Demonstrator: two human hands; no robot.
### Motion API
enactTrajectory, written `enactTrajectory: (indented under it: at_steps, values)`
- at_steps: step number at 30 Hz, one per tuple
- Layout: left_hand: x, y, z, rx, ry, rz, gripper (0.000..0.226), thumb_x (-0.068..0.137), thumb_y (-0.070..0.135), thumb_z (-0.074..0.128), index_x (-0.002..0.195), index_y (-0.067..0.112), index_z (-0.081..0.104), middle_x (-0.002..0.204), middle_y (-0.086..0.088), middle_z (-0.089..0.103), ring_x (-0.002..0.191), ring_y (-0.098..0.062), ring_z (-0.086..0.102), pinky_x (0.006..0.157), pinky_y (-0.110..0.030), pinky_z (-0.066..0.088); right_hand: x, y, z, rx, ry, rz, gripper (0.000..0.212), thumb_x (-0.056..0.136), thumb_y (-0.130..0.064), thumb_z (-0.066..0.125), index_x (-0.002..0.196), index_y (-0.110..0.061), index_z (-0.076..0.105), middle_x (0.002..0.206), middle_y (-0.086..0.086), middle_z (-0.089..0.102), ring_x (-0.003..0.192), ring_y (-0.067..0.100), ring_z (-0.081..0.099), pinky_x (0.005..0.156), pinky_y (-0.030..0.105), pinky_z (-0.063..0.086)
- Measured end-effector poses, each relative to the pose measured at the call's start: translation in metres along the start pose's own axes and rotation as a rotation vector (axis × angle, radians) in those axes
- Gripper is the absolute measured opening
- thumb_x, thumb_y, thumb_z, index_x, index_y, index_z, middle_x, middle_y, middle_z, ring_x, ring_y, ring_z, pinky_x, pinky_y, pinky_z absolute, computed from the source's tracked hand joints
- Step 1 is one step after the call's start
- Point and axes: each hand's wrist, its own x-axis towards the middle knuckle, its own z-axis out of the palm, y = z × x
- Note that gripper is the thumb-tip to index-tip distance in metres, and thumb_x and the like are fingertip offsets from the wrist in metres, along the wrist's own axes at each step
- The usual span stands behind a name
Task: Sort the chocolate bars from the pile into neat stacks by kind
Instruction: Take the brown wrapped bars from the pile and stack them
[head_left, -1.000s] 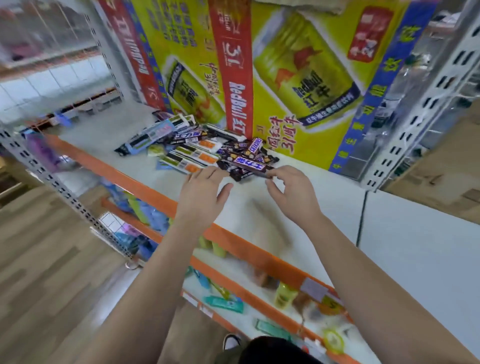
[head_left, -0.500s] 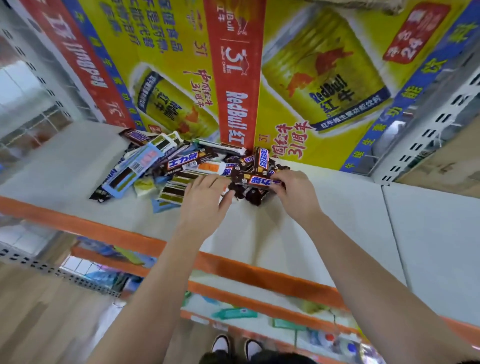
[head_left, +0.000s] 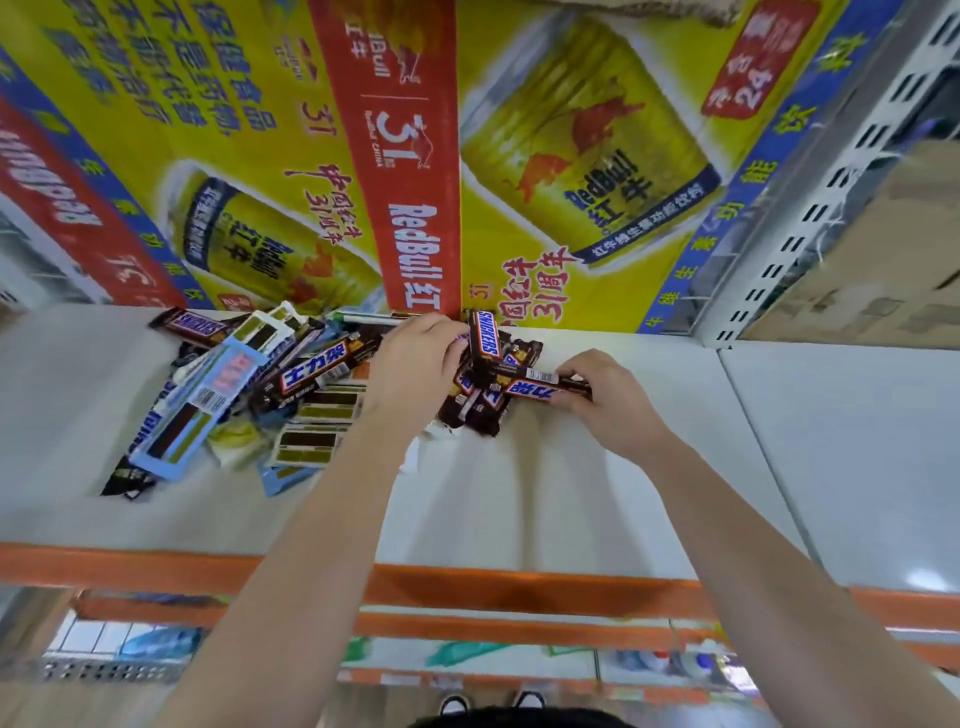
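A mixed pile of chocolate bars (head_left: 291, 395) lies on the white shelf (head_left: 519, 493) against the back poster. It holds several brown Snickers bars and several pale blue and white flat bars (head_left: 202, 410). My left hand (head_left: 410, 369) rests on the right part of the pile, its fingers curled around an upright Snickers bar (head_left: 485, 338). My right hand (head_left: 608, 400) pinches the right end of a Snickers bar (head_left: 540, 388) that lies sideways on the pile's right edge.
A yellow and red drinks poster (head_left: 415, 156) forms the back wall. An orange shelf edge (head_left: 467, 577) runs in front. A grey perforated upright (head_left: 810, 208) stands at the right, with bare white shelf (head_left: 831, 441) beside it. Lower shelves hold bottles.
Both hands have moved forward onto the right side of the pile. The left fingers have closed around an upright Snickers bar, and the right hand now holds a sideways one.
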Motion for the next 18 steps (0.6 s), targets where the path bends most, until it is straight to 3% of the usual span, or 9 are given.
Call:
enactTrajectory:
  at_steps: [4, 9, 12, 18]
  values:
    - [0.028, 0.012, 0.012, 0.047, -0.133, -0.074, 0.028, 0.096, 0.026, 0.049, 0.113, 0.01, 0.063, 0.108, -0.008, 0.063, 0.099, -0.026, 0.057, 0.081, -0.035, 0.045, -0.008, 0.012, -0.017, 0.046, 0.011, 0.083, 0.012, 0.086, -0.022, 0.066, 0.096, -0.018, 0.062, 0.085, 0.0, 0.066, 0.079, 0.023, 0.058, 0.071, 0.036, 0.044]
    - [0.046, 0.017, 0.029, 0.147, -0.295, -0.226, 0.042, 0.089, 0.048, 0.056, 0.095, 0.006, 0.062, 0.094, -0.011, 0.062, 0.09, -0.027, 0.058, 0.077, -0.038, 0.047, -0.015, 0.022, -0.026, 0.077, 0.061, 0.146, 0.012, 0.086, -0.022, 0.067, 0.097, -0.018, 0.061, 0.073, -0.009, 0.061, 0.066, 0.018, 0.055, 0.06, 0.027, 0.041]
    - [0.049, 0.017, 0.034, -0.027, -0.306, -0.312, 0.036, 0.085, 0.039, 0.065, 0.104, 0.009, 0.063, 0.1, -0.009, 0.067, 0.092, -0.025, 0.062, 0.072, -0.034, 0.047, -0.017, 0.025, -0.027, 0.102, 0.099, 0.177, 0.013, 0.087, -0.021, 0.066, 0.098, -0.016, 0.061, 0.075, -0.004, 0.063, 0.067, 0.022, 0.056, 0.06, 0.031, 0.041]
    - [0.053, 0.027, 0.028, -0.207, -0.368, -0.362, 0.053, 0.083, 0.02, 0.07, 0.127, 0.004, 0.046, 0.125, -0.015, 0.056, 0.115, -0.032, 0.053, 0.091, -0.04, 0.043, -0.022, 0.025, -0.026, 0.131, 0.134, 0.235, 0.013, 0.09, -0.022, 0.061, 0.101, -0.014, 0.06, 0.082, 0.002, 0.065, 0.072, 0.026, 0.061, 0.067, 0.035, 0.047]
